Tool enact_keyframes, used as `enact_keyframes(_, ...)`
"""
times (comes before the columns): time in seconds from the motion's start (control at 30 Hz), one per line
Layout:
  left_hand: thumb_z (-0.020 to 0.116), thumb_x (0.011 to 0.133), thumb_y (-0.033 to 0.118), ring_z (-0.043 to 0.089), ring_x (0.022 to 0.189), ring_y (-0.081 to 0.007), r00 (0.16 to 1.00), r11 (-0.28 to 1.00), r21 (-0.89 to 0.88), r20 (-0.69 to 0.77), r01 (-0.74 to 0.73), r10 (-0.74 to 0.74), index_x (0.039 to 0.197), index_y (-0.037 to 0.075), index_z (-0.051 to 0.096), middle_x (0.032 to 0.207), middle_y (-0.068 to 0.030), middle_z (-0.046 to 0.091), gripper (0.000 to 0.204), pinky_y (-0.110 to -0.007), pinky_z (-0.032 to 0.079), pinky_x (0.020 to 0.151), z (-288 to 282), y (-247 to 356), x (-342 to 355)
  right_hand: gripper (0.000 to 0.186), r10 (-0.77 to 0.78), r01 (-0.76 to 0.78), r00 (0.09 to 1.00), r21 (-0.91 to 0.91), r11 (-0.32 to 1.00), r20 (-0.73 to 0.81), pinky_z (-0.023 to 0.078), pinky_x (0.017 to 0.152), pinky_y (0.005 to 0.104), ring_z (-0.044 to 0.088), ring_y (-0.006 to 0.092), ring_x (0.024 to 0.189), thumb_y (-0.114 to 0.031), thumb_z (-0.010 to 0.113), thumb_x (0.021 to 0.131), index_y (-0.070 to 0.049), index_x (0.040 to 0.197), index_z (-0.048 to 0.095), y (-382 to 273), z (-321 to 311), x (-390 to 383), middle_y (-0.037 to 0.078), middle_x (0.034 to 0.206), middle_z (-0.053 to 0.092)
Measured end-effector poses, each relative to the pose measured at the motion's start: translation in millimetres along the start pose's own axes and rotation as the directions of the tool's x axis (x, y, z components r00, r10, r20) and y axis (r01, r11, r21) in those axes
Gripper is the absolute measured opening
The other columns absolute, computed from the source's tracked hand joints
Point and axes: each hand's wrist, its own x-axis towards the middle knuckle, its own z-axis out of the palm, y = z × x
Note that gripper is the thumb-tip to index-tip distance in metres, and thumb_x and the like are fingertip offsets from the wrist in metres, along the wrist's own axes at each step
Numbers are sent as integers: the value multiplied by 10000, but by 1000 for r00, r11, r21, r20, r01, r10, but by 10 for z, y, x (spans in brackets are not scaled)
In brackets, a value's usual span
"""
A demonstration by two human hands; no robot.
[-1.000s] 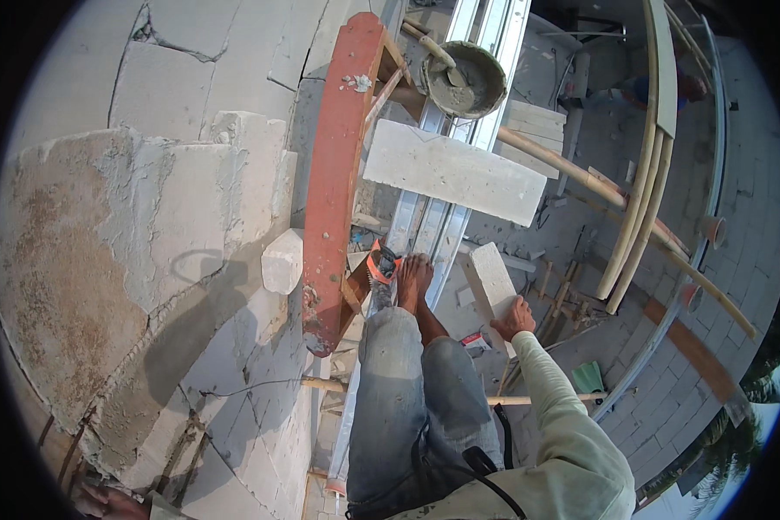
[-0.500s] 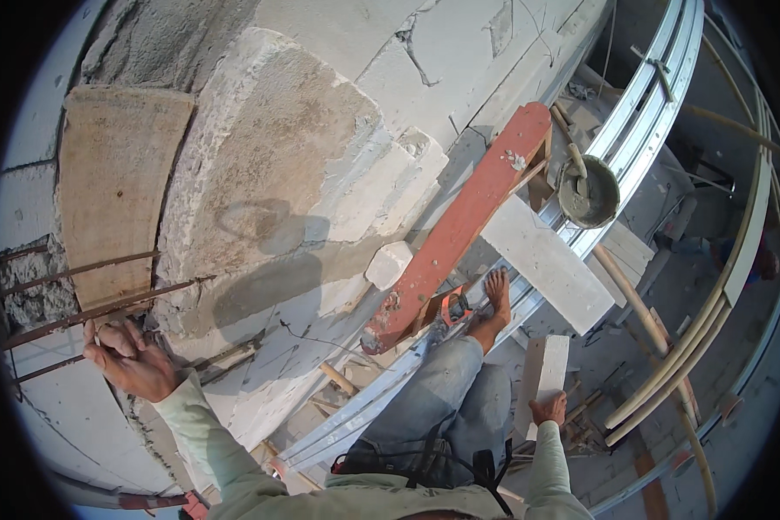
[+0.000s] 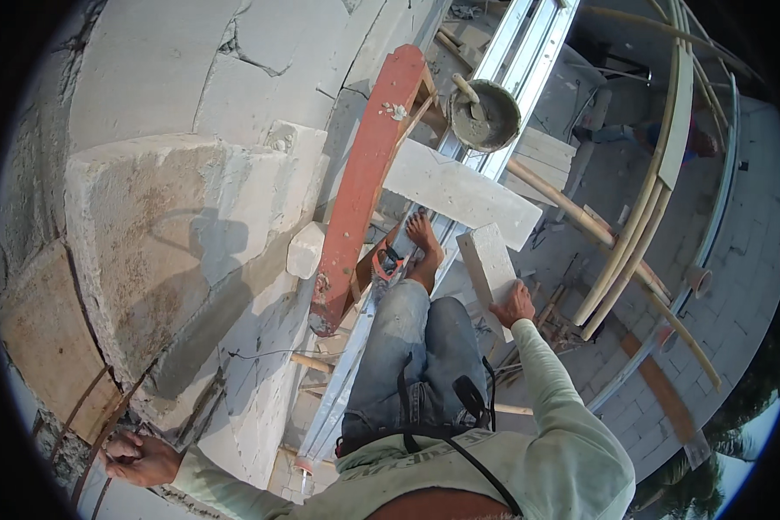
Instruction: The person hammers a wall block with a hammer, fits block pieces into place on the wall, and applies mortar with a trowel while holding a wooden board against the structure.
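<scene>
My right hand (image 3: 513,303) grips the lower end of a long pale block (image 3: 485,264), held off to the right of my knees. Down at the lower left, my left hand (image 3: 137,461) has its fingers curled on a rusty rebar (image 3: 123,407) beside a wooden board (image 3: 39,312) in the block wall. My bare foot (image 3: 425,243) rests on silver metal channels beside an orange-handled saw (image 3: 388,258). Above it lies a larger pale slab (image 3: 459,191) across the channels (image 3: 516,39), under a bucket of grey mortar (image 3: 485,121) with a trowel (image 3: 471,102).
A red-painted beam (image 3: 364,173) runs along the wall (image 3: 130,95), near a small block chunk (image 3: 306,251). Bamboo poles (image 3: 628,247) and curved strips (image 3: 667,191) span the drop on the right, above a lower floor (image 3: 737,217) with debris. A person (image 3: 667,140) is below at upper right.
The view swung left, then partly back right. My left hand has come further into view at the rebar. My right hand still holds the block, and my foot has shifted slightly up the channels.
</scene>
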Motion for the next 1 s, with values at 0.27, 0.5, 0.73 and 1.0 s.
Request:
enact_keyframes(0.27,518,932,440,354,599,-143,992,991,58,-48,119,-116,1045,-30,497,643,-4,356,485,-285,332,613,-14,36,-26,969,51,-51,999,1,999,-10,451,964,429,506,383,1173,-392,788,596,22,1329,308,64,-744,-238,233,1279,467)
enact_keyframes(0.5,528,919,468,409,601,-155,994,993,74,-56,96,-92,1120,-75,498,685,-50,473,580,-292,364,579,-99,-79,-17,962,188,-185,978,31,982,-93,449,972,431,523,386,1165,-411,796,601,24,1309,311,372,-1236,-526,233,1275,482)
enact_keyframes(0.73,436,945,553,416,639,-156,990,809,572,111,-134,85,1155,-52,485,739,-60,501,643,-299,396,621,-384,-317,-31,961,295,-289,952,73,954,-83,447,978,432,534,403,1154,-443,773,623,55,1295,300,649,-1421,-984,264,1249,501)
enact_keyframes(1.0,301,1018,462,409,642,-139,998,859,513,58,3,-38,1128,-27,540,745,-32,506,556,-255,396,635,144,294,-161,848,381,-364,921,177,914,-75,455,965,443,556,391,1139,-453,771,652,75,1181,370,834,-1483,-1405,273,1136,582)
